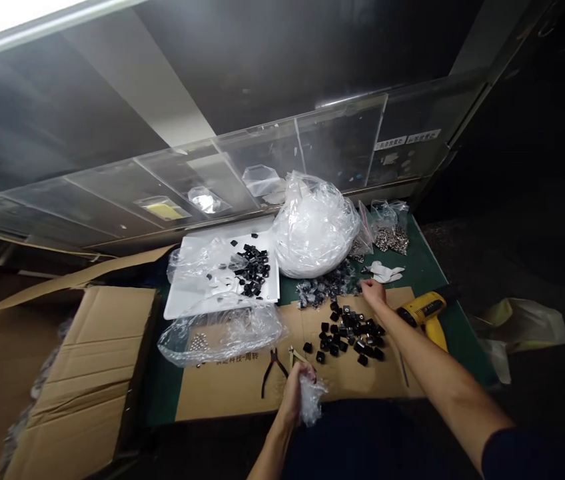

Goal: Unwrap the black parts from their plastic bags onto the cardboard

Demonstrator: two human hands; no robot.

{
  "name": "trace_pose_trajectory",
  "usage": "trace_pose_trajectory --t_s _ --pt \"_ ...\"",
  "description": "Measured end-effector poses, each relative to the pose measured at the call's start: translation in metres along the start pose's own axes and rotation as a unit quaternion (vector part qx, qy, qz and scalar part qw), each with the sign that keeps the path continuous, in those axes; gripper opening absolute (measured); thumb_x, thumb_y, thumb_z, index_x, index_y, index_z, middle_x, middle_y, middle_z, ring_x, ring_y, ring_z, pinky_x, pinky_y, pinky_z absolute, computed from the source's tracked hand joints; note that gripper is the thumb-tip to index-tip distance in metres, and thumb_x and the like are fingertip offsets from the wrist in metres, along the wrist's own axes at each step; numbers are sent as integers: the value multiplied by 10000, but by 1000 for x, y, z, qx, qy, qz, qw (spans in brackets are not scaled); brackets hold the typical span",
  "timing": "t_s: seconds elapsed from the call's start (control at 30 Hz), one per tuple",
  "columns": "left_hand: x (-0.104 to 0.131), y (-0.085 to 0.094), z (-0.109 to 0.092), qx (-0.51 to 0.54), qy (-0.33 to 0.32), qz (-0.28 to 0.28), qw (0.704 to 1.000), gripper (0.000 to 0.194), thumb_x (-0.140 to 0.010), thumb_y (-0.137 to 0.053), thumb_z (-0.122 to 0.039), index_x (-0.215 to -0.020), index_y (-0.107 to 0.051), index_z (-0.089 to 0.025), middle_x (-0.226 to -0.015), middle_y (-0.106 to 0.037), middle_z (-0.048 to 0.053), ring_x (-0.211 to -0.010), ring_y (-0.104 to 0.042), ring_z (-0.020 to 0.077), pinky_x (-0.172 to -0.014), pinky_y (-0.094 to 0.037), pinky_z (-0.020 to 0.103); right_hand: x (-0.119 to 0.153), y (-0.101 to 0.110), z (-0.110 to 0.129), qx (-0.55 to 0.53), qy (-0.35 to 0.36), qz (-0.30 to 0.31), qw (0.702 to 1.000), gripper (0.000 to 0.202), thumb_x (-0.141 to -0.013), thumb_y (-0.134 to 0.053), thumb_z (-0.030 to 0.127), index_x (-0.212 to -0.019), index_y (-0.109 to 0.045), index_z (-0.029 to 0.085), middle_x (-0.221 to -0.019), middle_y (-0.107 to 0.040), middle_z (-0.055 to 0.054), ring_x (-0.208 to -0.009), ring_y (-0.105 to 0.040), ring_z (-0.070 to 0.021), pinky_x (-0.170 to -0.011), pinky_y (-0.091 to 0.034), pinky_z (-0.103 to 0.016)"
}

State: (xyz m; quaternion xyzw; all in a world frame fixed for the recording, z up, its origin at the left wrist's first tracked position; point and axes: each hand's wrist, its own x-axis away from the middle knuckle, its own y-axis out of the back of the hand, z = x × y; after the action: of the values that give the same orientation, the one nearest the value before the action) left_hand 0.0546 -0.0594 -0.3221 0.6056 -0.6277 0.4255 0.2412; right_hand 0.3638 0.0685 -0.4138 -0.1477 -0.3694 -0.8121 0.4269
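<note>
My left hand [296, 387] is closed at the front edge of the cardboard sheet, with crumpled clear plastic [311, 400] hanging from it. A pale two-pronged piece [293, 353] shows just beyond its fingers; whether it is gripped I cannot tell. Dark-handled pliers [274, 368] lie open to the left. Out to the right, my right hand [373, 292] has its fingers pinched together beside a pile of small dark parts in clear wrap [325, 287]. What those fingers hold is too small to make out. Loose black cubes [350, 331] are scattered on the cardboard between the hands.
A white tray [175, 301] with black parts stands back left, beside a large stuffed plastic bag [315, 230]. Bags of metal pieces [391, 240] and a white glove [385, 272] lie back right. A yellow power tool [422, 308] sits near my right forearm. An open carton [92, 360] stands left.
</note>
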Motion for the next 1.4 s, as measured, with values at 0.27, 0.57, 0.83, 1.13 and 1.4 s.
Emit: trace_pose_trajectory --t_s 0.27,0.57,0.83,1.13,1.4 --pt "-21 -38 -24 -151 -56 15 987 404 -703 -726 -533 -785 -722 -137 -602 -591 14 -544 -489 129 -545 -338 234 106 17 -24 -258 -8 190 947 166 -772 -605 333 -835 -651 186 -982 -744 -98 -831 -699 -196 -588 -556 -239" --pt "-9 -47 -29 -15 -53 141 988 608 -685 -799 -447 -1188 -666 -131 -955 -735 115 -794 -642 191 -745 -454 279 184 21 -27 -367 -77 358 855 131 -739 -540 297 -808 -590 197 -798 -712 -71 -691 -653 -185 -569 -496 -258" --pt "-2 -35 -21 30 -17 114 993 473 -584 -870 -375 -955 -727 -118 -809 -724 85 -658 -615 157 -662 -454 260 194 12 -26 -306 -91 368 873 209 -739 -486 341 -834 -597 191 -793 -692 -82 -694 -635 -194 -577 -498 -276" --pt "-35 -44 2 -181 -105 -12 978 211 -636 -743 -292 -791 -737 -150 -663 -670 23 -584 -532 140 -595 -386 243 166 2 -69 -259 -143 188 937 163 -762 -604 343 -791 -597 183 -798 -671 -43 -608 -614 -111 -474 -460 -183" --pt "-50 -64 0 -305 -189 -48 932 150 -699 -659 -282 -755 -731 -163 -697 -683 40 -641 -554 174 -635 -395 252 146 15 -78 -167 -87 148 971 167 -768 -581 348 -751 -602 183 -763 -682 -45 -549 -583 -107 -438 -432 -188"
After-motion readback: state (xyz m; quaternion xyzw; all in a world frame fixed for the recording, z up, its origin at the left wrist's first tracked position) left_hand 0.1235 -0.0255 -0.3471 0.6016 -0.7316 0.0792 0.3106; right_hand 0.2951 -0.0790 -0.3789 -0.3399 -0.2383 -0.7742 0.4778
